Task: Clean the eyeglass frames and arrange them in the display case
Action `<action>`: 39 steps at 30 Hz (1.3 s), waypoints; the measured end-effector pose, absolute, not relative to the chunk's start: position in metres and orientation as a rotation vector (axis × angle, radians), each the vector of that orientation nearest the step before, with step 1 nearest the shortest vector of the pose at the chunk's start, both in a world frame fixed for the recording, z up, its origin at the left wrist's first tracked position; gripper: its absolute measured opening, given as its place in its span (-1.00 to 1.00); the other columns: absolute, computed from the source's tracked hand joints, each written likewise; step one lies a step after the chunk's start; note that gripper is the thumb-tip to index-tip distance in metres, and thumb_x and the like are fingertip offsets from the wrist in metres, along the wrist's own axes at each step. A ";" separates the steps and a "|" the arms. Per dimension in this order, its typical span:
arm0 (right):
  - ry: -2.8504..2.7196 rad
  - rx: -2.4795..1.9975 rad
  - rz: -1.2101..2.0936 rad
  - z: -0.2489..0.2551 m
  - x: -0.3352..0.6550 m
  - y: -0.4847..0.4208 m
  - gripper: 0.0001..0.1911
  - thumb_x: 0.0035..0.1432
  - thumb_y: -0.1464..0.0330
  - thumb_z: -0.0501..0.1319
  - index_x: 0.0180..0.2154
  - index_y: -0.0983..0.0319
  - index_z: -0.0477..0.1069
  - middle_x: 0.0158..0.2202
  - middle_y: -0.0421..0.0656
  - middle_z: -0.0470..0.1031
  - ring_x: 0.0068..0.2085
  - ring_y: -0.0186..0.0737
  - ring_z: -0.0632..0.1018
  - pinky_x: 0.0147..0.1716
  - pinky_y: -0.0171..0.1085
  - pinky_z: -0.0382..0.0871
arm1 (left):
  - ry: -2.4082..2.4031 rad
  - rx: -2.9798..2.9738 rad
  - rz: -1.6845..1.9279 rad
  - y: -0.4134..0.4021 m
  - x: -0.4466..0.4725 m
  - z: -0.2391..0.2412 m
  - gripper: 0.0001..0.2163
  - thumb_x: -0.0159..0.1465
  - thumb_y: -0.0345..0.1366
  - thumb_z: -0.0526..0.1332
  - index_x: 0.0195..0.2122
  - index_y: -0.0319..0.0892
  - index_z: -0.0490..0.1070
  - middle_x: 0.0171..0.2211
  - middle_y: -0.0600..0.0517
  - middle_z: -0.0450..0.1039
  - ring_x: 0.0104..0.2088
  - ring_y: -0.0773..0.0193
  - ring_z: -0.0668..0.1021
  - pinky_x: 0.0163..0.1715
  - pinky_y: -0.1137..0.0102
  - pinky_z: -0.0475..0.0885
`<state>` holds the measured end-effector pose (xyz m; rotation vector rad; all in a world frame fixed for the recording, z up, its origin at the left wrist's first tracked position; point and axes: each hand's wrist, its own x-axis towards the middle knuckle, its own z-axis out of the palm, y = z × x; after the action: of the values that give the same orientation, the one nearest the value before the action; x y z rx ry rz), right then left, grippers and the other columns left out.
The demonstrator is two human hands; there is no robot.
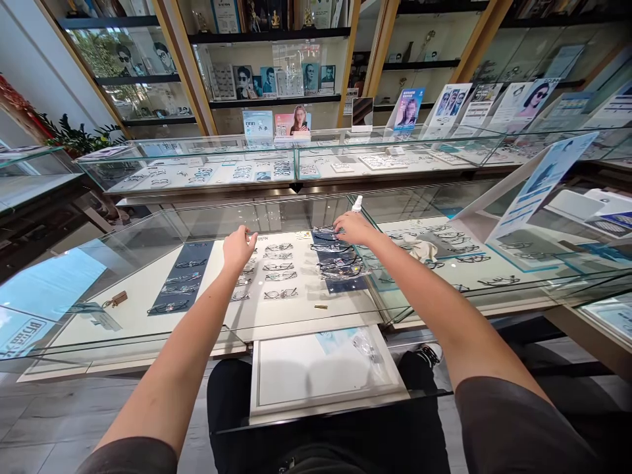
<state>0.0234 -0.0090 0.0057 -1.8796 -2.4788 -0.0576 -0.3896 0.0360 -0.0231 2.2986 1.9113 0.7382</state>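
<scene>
Over the glass display case [276, 322], my left hand [239, 248] hovers with thumb and index finger apart, holding nothing I can see. My right hand [354, 228] reaches to the far end of a column of eyeglasses [340, 262], its fingers slightly spread and curved down by the farthest pair. Whether the fingertips touch that pair is unclear. A white bottle [357, 203] stands just behind this hand, and a crumpled pale cloth [423, 251] lies to its right. Rows of eyeglasses [280, 267] are between my hands, and more lie on a dark strip [182, 280] at left.
A white drawer [320, 375] is pulled out over my lap, with a clear plastic bag [369, 352] in it. A brown tag [118, 299] is at left. One upright poster [538, 181] stands at right. Behind is another glass case [237, 161] with eyeglasses.
</scene>
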 end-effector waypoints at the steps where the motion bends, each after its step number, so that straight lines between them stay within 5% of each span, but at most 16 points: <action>1: -2.483 -1.871 -0.059 0.006 0.021 -0.009 -0.72 0.33 0.27 0.26 -0.12 0.18 0.75 0.29 -0.03 0.64 0.30 0.23 0.48 0.27 0.12 0.29 | 1.913 2.293 0.735 0.036 -0.389 -0.023 -0.76 0.53 -0.06 0.15 0.02 -0.10 0.42 -0.15 -0.11 0.68 -0.06 -0.05 0.69 -0.02 0.19 0.45; 12: -2.488 -1.791 -0.089 0.001 -0.007 0.004 -0.74 0.31 0.43 0.27 -0.12 0.16 0.75 0.24 -0.03 0.67 0.29 0.17 0.49 0.23 0.07 0.39 | 1.900 2.280 0.740 0.037 -0.390 -0.024 -0.75 0.53 -0.03 0.12 -0.04 -0.08 0.40 -0.18 -0.10 0.67 -0.13 -0.04 0.68 -0.10 0.20 0.44; 19: -2.435 -1.819 -0.111 0.015 -0.002 -0.008 -0.73 0.31 0.36 0.31 -0.02 0.18 0.72 0.33 0.02 0.57 0.30 0.21 0.46 0.26 0.11 0.37 | 1.894 2.258 0.754 0.037 -0.390 -0.025 -0.75 0.53 -0.03 0.12 -0.04 -0.08 0.41 -0.17 -0.11 0.66 -0.11 -0.05 0.68 -0.07 0.19 0.45; 25: -2.475 -1.753 0.031 0.025 -0.002 -0.037 -0.79 0.29 0.17 0.37 -0.22 0.13 0.73 0.31 -0.03 0.56 0.33 0.24 0.42 0.33 0.18 0.25 | 1.905 2.260 0.759 0.036 -0.389 -0.024 -0.76 0.53 -0.04 0.13 -0.04 -0.08 0.41 -0.18 -0.11 0.66 -0.10 -0.05 0.67 -0.07 0.20 0.44; 39: -2.449 -1.845 -0.045 0.021 0.001 -0.046 -0.84 0.32 0.31 0.34 -0.24 0.14 0.74 0.28 0.02 0.57 0.33 0.24 0.41 0.32 0.20 0.22 | 1.906 2.252 0.771 0.037 -0.389 -0.024 -0.76 0.52 -0.04 0.11 -0.06 -0.07 0.42 -0.19 -0.12 0.66 -0.12 -0.06 0.67 -0.07 0.18 0.44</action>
<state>0.0012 -0.0458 0.0215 -1.8452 -2.4488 -0.0454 -0.3886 0.0372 -0.0242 2.2524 1.9063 0.7705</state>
